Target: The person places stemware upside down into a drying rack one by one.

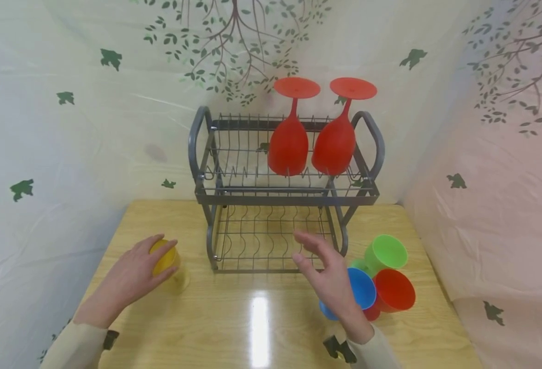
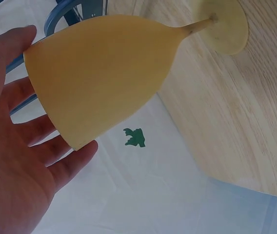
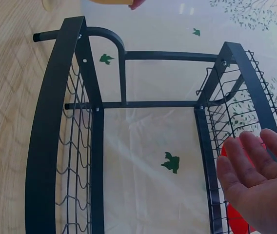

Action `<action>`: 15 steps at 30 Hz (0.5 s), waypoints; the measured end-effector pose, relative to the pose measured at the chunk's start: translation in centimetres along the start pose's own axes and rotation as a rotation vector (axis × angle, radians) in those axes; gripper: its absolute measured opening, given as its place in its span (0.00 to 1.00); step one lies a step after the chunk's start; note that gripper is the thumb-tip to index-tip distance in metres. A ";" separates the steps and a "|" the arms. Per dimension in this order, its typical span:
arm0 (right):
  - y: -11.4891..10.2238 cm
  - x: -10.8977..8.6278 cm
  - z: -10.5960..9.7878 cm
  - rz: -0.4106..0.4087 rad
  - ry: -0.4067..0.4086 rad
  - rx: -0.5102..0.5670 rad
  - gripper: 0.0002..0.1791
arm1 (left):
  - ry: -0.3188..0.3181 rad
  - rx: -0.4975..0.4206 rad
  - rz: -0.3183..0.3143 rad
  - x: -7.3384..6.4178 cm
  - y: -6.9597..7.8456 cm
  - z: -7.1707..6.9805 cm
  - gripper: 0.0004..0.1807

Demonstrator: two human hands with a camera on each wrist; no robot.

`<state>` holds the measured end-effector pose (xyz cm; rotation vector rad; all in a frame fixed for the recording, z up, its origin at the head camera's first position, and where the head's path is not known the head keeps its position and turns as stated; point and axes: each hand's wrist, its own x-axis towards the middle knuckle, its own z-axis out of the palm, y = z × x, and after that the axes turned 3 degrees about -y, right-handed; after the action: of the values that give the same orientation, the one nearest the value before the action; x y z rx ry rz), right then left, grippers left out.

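Observation:
A yellow plastic goblet [image 2: 104, 73] stands upright on its foot at the left of the table, left of the two-tier dish rack [image 1: 286, 200]. Coming from above, my left hand [image 1: 134, 271] grips it round the rim, the thumb on one side and the fingers spread along the other. My right hand [image 1: 330, 279] hovers in front of the rack's right side with relaxed fingers, holding nothing. In the head view it partly covers a blue goblet [image 1: 362, 289]. Two red goblets [image 1: 288, 148] sit upside down on the rack's upper tier, feet up.
Close behind the blue goblet, at the table's right, stand a green goblet [image 1: 386, 251] and a red goblet [image 1: 394, 290], mouths up. The rack's side handles [image 1: 195, 146] rise above its upper tier. A patterned sheet [image 1: 160, 102] hangs behind the wooden table [image 1: 197, 328].

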<state>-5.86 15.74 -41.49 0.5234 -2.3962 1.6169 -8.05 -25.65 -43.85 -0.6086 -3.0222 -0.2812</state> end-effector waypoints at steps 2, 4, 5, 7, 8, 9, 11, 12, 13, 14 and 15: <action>0.1 -0.1 0.1 0.006 0.000 -0.005 0.22 | 0.013 -0.006 0.002 0.0 0.0 0.0 0.31; 0.2 -0.2 0.1 0.011 -0.001 -0.008 0.22 | 0.021 -0.012 0.002 -0.1 0.0 0.0 0.30; 0.3 -0.2 0.2 0.012 0.000 -0.008 0.22 | 0.022 -0.015 0.001 -0.1 0.0 -0.1 0.30; 0.4 -0.3 0.3 0.010 0.001 -0.010 0.23 | 0.025 -0.019 0.000 -0.3 0.1 -0.2 0.30; 0.4 -0.4 0.3 0.009 0.002 -0.009 0.23 | 0.026 -0.022 -0.001 -0.4 0.2 -0.3 0.30; 0.4 -0.4 0.3 0.009 0.002 -0.006 0.23 | 0.029 -0.023 0.000 -0.5 0.2 -0.4 0.30; 0.4 -0.4 0.4 0.011 0.003 -0.002 0.23 | 0.034 -0.026 0.000 -0.7 0.4 -0.6 0.29; 0.4 -0.5 0.4 0.014 0.003 0.000 0.23 | 0.037 -0.027 0.000 -0.8 0.5 -0.7 0.29; 0.4 -0.5 0.4 0.018 0.002 0.005 0.23 | 0.037 -0.028 -0.003 -0.9 0.6 -0.8 0.29; 0.4 -0.5 0.5 0.019 0.001 0.005 0.22 | 0.036 -0.028 -0.005 -1.0 0.7 -0.9 0.29; 0.5 -0.5 0.5 0.021 0.000 0.006 0.22 | 0.036 -0.027 -0.007 -1.1 0.7 -1.1 0.29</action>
<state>-5.58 15.53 -42.24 0.5006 -2.4054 1.6332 -6.78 -25.59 -42.78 -0.5885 -2.9913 -0.3307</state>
